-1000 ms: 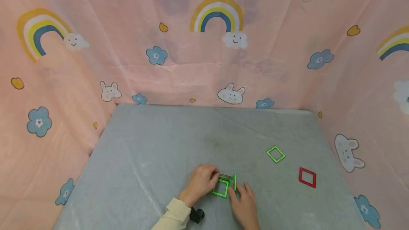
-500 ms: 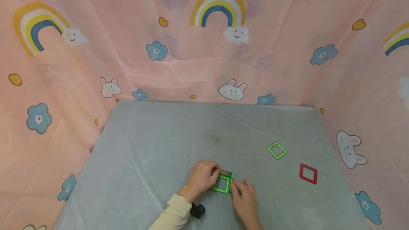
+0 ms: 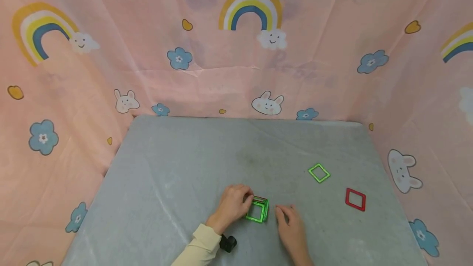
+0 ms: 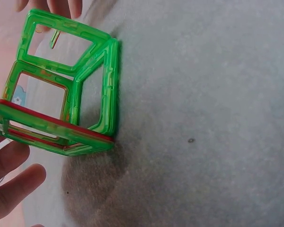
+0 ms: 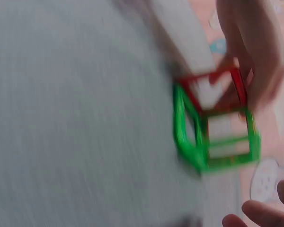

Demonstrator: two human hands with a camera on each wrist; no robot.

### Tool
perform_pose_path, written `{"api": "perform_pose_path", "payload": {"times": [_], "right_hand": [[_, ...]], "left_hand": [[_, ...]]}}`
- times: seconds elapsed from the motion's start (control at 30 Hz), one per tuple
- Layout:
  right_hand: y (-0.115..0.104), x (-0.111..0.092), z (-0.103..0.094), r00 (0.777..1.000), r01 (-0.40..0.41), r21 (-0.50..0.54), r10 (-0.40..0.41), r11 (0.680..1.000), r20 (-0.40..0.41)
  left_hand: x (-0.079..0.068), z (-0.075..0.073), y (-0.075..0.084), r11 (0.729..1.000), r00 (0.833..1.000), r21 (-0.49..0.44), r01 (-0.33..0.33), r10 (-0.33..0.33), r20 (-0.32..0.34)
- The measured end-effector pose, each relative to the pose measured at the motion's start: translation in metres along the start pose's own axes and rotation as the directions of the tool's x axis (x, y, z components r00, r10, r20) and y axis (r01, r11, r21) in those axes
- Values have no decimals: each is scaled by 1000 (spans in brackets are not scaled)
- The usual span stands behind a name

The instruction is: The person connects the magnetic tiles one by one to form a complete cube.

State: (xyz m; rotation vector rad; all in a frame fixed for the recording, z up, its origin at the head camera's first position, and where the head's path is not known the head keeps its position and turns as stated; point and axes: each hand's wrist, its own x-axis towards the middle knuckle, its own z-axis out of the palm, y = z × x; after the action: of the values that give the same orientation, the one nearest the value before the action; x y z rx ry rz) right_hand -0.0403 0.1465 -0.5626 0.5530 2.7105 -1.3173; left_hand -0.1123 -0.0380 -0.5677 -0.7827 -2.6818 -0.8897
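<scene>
Near the front middle of the table, in the head view, stands a small box of green magnetic tiles with square window-like frames. A red tile forms one of its sides in the right wrist view, blurred there. My left hand holds the box at its left and far side, fingers curled at the red tile. In the left wrist view, the green frames meet at their edges, with an opening facing the camera. My right hand is apart from the box, to its right, fingers loosely bent and holding nothing.
A loose green square tile lies to the right on the grey table cloth, with a loose red tile farther right. A black object shows by the left wrist. A pink printed curtain surrounds the table.
The green tile standing out at the box's right side has swung in against it. My right hand has let go and moved right; the left hand stays on the box.
</scene>
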Motion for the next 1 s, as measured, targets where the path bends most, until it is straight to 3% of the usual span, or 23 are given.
{"api": "perform_pose_path", "payload": {"times": [0.1, 0.33, 0.63, 0.77, 1.0], "right_hand": [[6, 8, -15, 998, -43, -65, 41, 997, -37], [36, 24, -47, 974, 12, -192, -55, 981, -220], [76, 44, -94, 938, -97, -323, -22, 941, -346], [94, 56, -113, 924, -192, -345, 51, 919, -379], [110, 68, -133, 919, -313, -353, 187, 882, -348]], "left_hand": [[0, -1, -1, 1000, 1000, -2, 7, -7, 4], [0, -2, -1, 1000, 1000, 6, 6, -6, 0], [1, -4, 0, 1000, 1000, 2, 6, -6, 6], [1, -3, 0, 1000, 1000, 3, 2, -2, 7], [1, -2, 0, 1000, 1000, 6, 17, -17, 26]]}}
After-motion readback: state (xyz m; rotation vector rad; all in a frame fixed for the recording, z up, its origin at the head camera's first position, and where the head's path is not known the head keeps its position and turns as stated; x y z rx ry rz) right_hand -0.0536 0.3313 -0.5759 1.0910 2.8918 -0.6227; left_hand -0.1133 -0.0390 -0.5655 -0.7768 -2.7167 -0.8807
